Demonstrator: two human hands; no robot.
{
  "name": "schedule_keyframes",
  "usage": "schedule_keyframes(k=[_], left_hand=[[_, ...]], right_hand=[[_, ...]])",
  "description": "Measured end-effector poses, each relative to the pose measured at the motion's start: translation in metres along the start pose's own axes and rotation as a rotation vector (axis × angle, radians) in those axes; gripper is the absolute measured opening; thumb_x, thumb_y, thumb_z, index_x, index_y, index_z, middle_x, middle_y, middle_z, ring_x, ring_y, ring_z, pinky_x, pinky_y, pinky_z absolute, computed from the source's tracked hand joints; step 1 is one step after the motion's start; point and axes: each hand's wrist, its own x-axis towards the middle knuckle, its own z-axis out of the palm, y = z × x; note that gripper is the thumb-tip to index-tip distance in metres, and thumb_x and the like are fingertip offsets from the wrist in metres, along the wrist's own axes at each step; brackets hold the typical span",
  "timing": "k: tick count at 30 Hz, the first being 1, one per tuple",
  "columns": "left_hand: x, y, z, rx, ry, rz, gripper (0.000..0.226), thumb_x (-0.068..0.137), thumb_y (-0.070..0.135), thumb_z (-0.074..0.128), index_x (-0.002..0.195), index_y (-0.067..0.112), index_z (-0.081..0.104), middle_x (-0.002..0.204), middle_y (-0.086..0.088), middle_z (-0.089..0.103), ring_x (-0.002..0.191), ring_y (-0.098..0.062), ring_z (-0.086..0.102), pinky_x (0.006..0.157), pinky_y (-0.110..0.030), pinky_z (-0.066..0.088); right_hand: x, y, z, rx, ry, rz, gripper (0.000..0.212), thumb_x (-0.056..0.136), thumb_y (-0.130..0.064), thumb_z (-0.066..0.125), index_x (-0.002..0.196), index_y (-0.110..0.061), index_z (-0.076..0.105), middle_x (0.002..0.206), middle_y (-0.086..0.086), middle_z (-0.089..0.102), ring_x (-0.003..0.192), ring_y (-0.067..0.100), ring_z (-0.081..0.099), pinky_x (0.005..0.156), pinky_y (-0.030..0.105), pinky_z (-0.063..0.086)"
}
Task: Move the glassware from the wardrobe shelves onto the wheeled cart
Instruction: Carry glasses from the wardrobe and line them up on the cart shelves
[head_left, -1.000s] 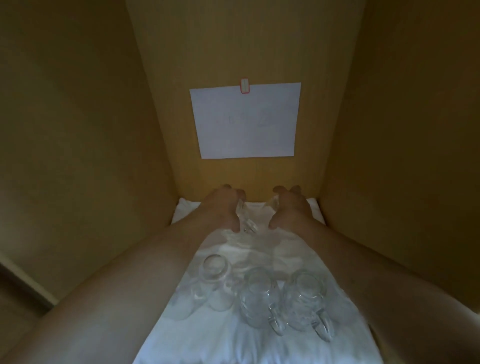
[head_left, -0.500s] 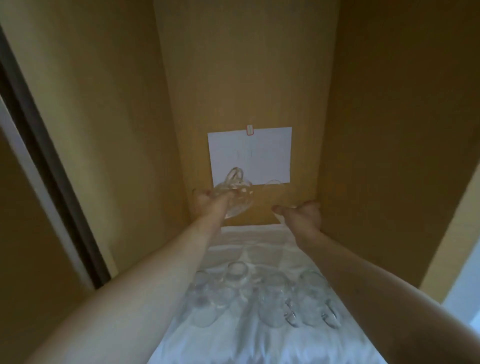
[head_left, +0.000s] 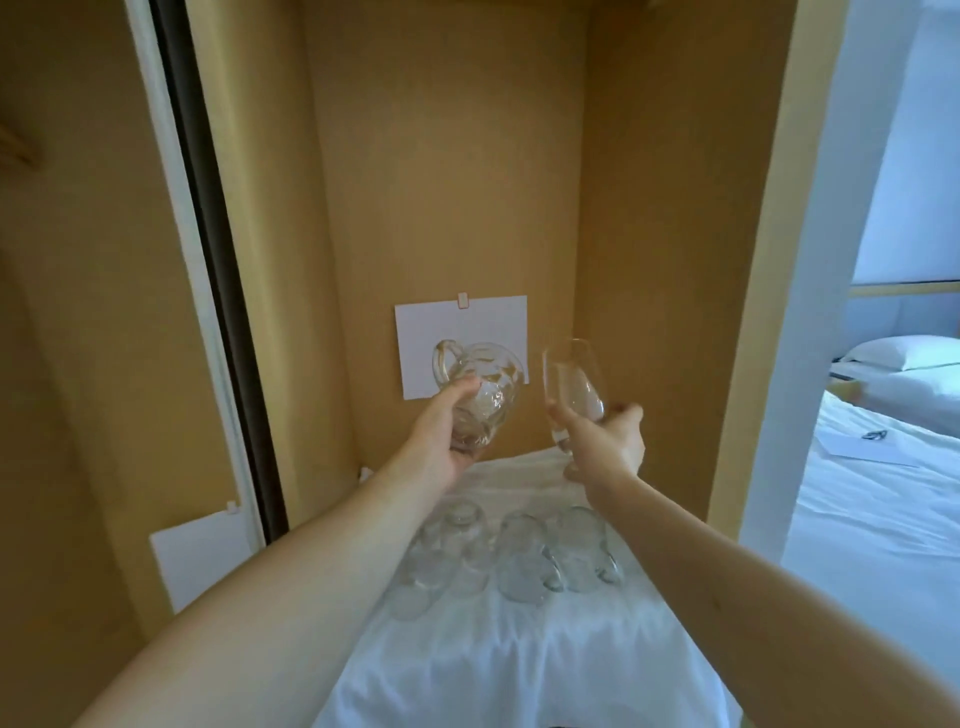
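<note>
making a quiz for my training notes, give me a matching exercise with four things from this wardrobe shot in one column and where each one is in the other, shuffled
Column 1
1. glass jug with handle
2. stemmed glass
3. group of glasses
4. white sheet of paper

Column 2
A. standing on the white cloth of the shelf
B. fixed to the back wall of the wardrobe
C. held up by the left hand
D. held up by the right hand

Pairs: 1-C, 2-D, 3-A, 4-B

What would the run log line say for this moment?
left hand: holds glass jug | right hand: holds stemmed glass | both lifted above shelf cloth | glasses left
</note>
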Motion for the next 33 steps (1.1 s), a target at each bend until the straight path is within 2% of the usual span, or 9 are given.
schedule_keyframes(k=[3, 7, 10, 13, 15, 17, 21, 29, 33], left_hand=[[-0.020, -0.007, 0.007, 0.009, -0.101, -0.011, 0.033, 0.078, 0.016, 0.083, 0.107, 0.008, 0.070, 0.099, -0.014, 0.074, 0.096, -0.030, 0.065, 0.102, -0.042, 0.049], [-0.040, -0.023, 0.019, 0.124, -0.190, 0.003, 0.033, 0.077, 0.026, 0.082, 0.105, 0.011, 0.074, 0.088, -0.011, 0.073, 0.072, -0.023, 0.066, 0.079, -0.037, 0.055], [-0.055, -0.035, 0.031, 0.164, -0.253, 0.006, 0.049, 0.067, 0.030, 0.085, 0.111, 0.011, 0.073, 0.087, -0.008, 0.076, 0.071, -0.020, 0.070, 0.068, -0.030, 0.056], [-0.065, -0.046, 0.049, 0.149, -0.342, -0.030, 0.054, 0.066, 0.027, 0.083, 0.116, 0.008, 0.071, 0.102, -0.014, 0.074, 0.084, -0.025, 0.069, 0.082, -0.037, 0.054], [-0.067, -0.054, 0.064, 0.143, -0.395, -0.075, 0.056, 0.070, 0.025, 0.081, 0.121, 0.006, 0.068, 0.105, -0.017, 0.071, 0.088, -0.028, 0.066, 0.085, -0.042, 0.054], [-0.069, -0.065, 0.082, 0.159, -0.449, -0.101, 0.061, 0.069, 0.024, 0.083, 0.124, 0.005, 0.066, 0.109, -0.019, 0.070, 0.096, -0.032, 0.064, 0.092, -0.049, 0.053], [-0.080, -0.096, 0.127, 0.149, -0.535, -0.147, 0.058, 0.066, 0.022, 0.084, 0.119, 0.007, 0.067, 0.103, -0.016, 0.075, 0.085, -0.029, 0.072, 0.076, -0.042, 0.060], [-0.106, -0.177, 0.220, 0.114, -0.589, -0.296, 0.077, 0.061, 0.027, 0.092, 0.128, 0.007, 0.061, 0.107, -0.018, 0.075, 0.088, -0.033, 0.075, 0.076, -0.046, 0.061], [-0.116, -0.218, 0.268, 0.024, -0.731, -0.382, 0.103, 0.050, 0.067, 0.088, 0.131, 0.010, 0.060, 0.123, -0.020, 0.070, 0.107, -0.039, 0.070, 0.090, -0.053, 0.057]], right_hand=[[-0.020, -0.003, -0.021, -0.006, 0.014, -0.009, 0.100, 0.055, -0.052, 0.091, 0.135, -0.020, 0.042, 0.111, 0.000, 0.056, 0.094, 0.027, 0.072, 0.082, 0.049, 0.061], [-0.041, -0.003, -0.052, -0.077, 0.071, -0.058, 0.085, 0.048, -0.056, 0.085, 0.116, -0.019, 0.051, 0.111, -0.001, 0.057, 0.098, 0.026, 0.068, 0.078, 0.049, 0.062], [-0.053, -0.003, -0.076, -0.081, 0.110, -0.087, 0.070, 0.051, -0.052, 0.085, 0.106, -0.022, 0.053, 0.108, -0.002, 0.056, 0.094, 0.018, 0.062, 0.053, 0.030, 0.060], [-0.058, -0.003, -0.101, -0.055, 0.157, -0.111, 0.062, 0.057, -0.041, 0.090, 0.103, -0.026, 0.052, 0.105, -0.002, 0.055, 0.091, 0.017, 0.059, 0.033, 0.012, 0.041], [-0.056, -0.003, -0.120, -0.029, 0.193, -0.127, 0.060, 0.058, -0.037, 0.091, 0.103, -0.026, 0.052, 0.100, -0.002, 0.056, 0.089, 0.016, 0.059, 0.041, 0.018, 0.046], [-0.054, -0.002, -0.142, -0.088, 0.233, -0.141, 0.071, 0.059, -0.043, 0.090, 0.115, -0.021, 0.052, 0.099, -0.005, 0.057, 0.092, 0.015, 0.059, 0.066, 0.026, 0.048], [-0.040, 0.001, -0.194, -0.120, 0.312, -0.142, 0.088, 0.063, -0.046, 0.092, 0.134, -0.019, 0.048, 0.116, 0.000, 0.057, 0.108, 0.020, 0.057, 0.094, 0.039, 0.051], [-0.026, 0.013, -0.317, -0.110, 0.430, -0.109, 0.089, 0.064, -0.045, 0.093, 0.136, -0.018, 0.046, 0.116, -0.001, 0.056, 0.110, 0.022, 0.058, 0.098, 0.043, 0.052], [-0.021, 0.020, -0.382, -0.102, 0.500, -0.081, 0.088, 0.064, -0.043, 0.093, 0.135, -0.018, 0.047, 0.116, 0.000, 0.058, 0.108, 0.021, 0.059, 0.095, 0.040, 0.052]])
